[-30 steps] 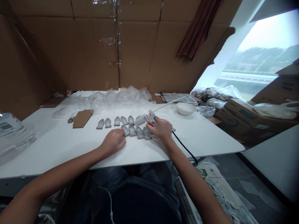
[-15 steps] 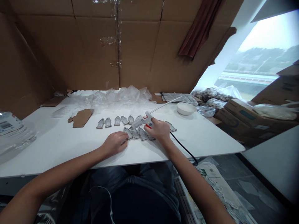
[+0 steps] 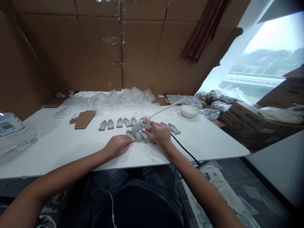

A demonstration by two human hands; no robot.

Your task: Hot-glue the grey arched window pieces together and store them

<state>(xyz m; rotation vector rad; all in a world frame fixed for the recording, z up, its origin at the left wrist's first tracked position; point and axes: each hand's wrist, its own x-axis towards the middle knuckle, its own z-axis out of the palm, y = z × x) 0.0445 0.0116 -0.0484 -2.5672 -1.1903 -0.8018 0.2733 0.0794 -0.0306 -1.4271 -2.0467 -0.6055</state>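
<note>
My right hand (image 3: 161,134) is wrapped round a white glue gun (image 3: 143,123), whose nozzle points down and left at a small grey arched piece (image 3: 130,135). A long white glue stick (image 3: 167,108) sticks out of the gun's back. Beside that piece, my left hand (image 3: 118,145) rests on the table with its fingers pressed together at the piece's lower edge. Several similar pieces lie in a front row, partly under the gun and my right hand. Behind is another row of grey pieces (image 3: 120,123).
On the white table (image 3: 78,148) are crumpled clear plastic (image 3: 118,99), a torn cardboard piece (image 3: 84,120), a white bowl (image 3: 190,111) and a large plastic bottle (image 3: 15,131) at the left. A black cord (image 3: 185,149) runs off the front edge. Cardboard boxes (image 3: 251,122) stand right.
The glue gun has tilted and shifted slightly down and left with my right hand, its nozzle still near the leftmost front piece. My left hand has hardly moved.
</note>
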